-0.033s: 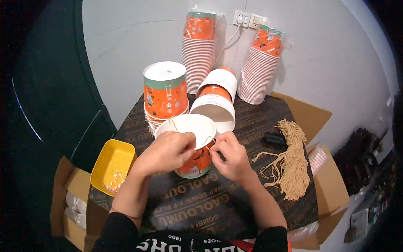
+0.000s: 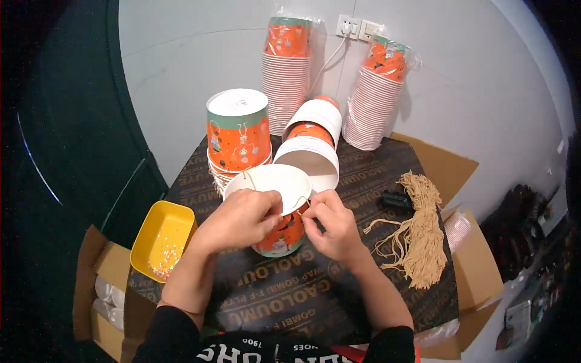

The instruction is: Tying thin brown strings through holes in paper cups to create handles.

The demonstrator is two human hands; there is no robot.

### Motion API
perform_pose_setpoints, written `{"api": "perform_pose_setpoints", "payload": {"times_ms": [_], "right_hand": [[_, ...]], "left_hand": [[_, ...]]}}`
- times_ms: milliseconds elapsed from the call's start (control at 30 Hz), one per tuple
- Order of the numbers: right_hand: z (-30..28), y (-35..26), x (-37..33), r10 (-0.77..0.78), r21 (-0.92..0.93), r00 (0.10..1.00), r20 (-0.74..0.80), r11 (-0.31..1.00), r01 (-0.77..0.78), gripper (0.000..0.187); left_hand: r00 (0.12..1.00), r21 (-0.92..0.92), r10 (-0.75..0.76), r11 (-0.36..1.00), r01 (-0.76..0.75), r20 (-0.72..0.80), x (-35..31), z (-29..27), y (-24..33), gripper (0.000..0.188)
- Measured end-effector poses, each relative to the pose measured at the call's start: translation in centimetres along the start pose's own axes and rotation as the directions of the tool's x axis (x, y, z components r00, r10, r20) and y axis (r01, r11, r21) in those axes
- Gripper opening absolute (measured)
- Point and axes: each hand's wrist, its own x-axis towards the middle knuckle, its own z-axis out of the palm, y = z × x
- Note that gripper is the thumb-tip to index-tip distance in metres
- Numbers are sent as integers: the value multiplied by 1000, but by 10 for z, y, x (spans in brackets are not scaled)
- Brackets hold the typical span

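Observation:
An orange and green paper bucket with a white inside stands upright in front of me. My left hand is closed at its near rim, thumb on the outside and fingers over the edge; its fingertips are partly hidden. A thin tan cord hangs at the bucket's far left rim. At the right rim my right hand is pinched on a short tan cord that loops by the edge. Behind, upside-down stacked buckets stand at the left, and more nested buckets lie on their sides.
A bundle of tan cords lies on the right of the dark printed table, beside a small black object. Small beads sit in a yellow tub at left. Two wrapped bucket stacks lean by the wall. Cardboard boxes flank the table.

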Motion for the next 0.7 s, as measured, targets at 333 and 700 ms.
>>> {"api": "perform_pose_setpoints", "payload": {"times_ms": [333, 700], "right_hand": [[15, 6, -7, -3, -5, 997, -80, 1000, 3, 15], [43, 22, -33, -36, -4, 988, -150, 999, 36, 19]], "left_hand": [[993, -100, -36, 994, 47, 114, 2, 1, 1, 14], [955, -62, 21, 998, -3, 294, 10, 13, -8, 17]]}}
